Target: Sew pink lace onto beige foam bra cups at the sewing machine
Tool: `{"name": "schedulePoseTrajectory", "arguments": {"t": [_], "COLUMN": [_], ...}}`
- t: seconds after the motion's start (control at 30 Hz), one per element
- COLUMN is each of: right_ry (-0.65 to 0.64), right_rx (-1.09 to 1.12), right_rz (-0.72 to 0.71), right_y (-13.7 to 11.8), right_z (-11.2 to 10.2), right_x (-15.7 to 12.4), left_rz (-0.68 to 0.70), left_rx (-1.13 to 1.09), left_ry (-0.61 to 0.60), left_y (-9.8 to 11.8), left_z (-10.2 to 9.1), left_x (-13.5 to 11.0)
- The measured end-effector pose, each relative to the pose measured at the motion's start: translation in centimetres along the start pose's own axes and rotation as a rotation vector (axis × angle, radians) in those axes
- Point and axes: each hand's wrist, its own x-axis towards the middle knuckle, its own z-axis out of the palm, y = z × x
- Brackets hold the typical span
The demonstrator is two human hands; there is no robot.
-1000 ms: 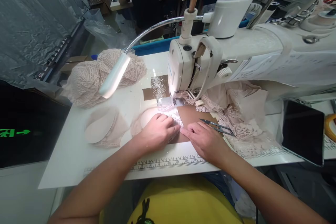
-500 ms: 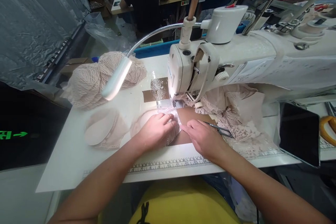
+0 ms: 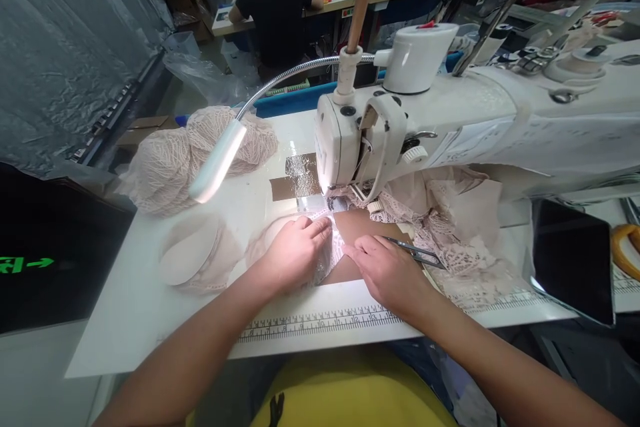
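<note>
My left hand point(image 3: 295, 250) lies over a pale pink lace piece point(image 3: 334, 243), its fingers together and bent onto the cloth just in front of the sewing machine's needle area point(image 3: 333, 200). My right hand point(image 3: 387, 267) is closed, thumb and forefinger pinching the right edge of the same lace. A pair of dark thread snips point(image 3: 417, 253) sticks out from behind the right hand's knuckles; whether the fingers grip it is hidden. Beneath the hands is a brown plate point(image 3: 353, 223) on the machine bed. The left part of the lace piece is partly covered by my left hand.
Rounded beige cup pieces point(image 3: 187, 253) lie on the left, with bundled lace point(image 3: 165, 163) behind. A lamp point(image 3: 217, 163) hangs over the table. More lace point(image 3: 450, 240), a dark-screened phone or tablet point(image 3: 573, 260) and a tape roll point(image 3: 625, 250) are right. A person point(image 3: 275, 7) sits beyond.
The view has shifted slightly. My left fingers have drawn together on the lace, showing more of its right edge. The right hand keeps its pinch beside the snips.
</note>
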Motion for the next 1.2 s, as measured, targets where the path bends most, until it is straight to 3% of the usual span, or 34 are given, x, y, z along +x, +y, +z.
{"name": "schedulePoseTrajectory", "arguments": {"t": [0.17,0.57,0.83,1.0,1.2], "right_ry": [-0.034,-0.27,-0.22,-0.171,-0.11], "right_rx": [-0.01,0.026,-0.069,-0.1,-0.111], "right_rz": [0.013,0.117,0.145,0.096,0.085], "right_y": [0.0,0.9,1.0,1.3,1.5], "right_z": [-0.2,-1.6,-0.4,0.1,0.1], "right_x": [0.3,4.0,4.6,4.2,4.5], "left_rz": [0.02,-0.001,0.053,0.102,0.119], "left_rx": [-0.039,-0.025,-0.013,-0.093,-0.131], "left_ry": [-0.007,-0.071,-0.007,0.079,0.083], "left_y": [-0.8,-3.6,-5.8,-4.7,-4.4], "left_z": [0.1,0.3,0.8,0.7,1.0], "left_x": [0.2,1.6,2.3,1.5,1.4]}}
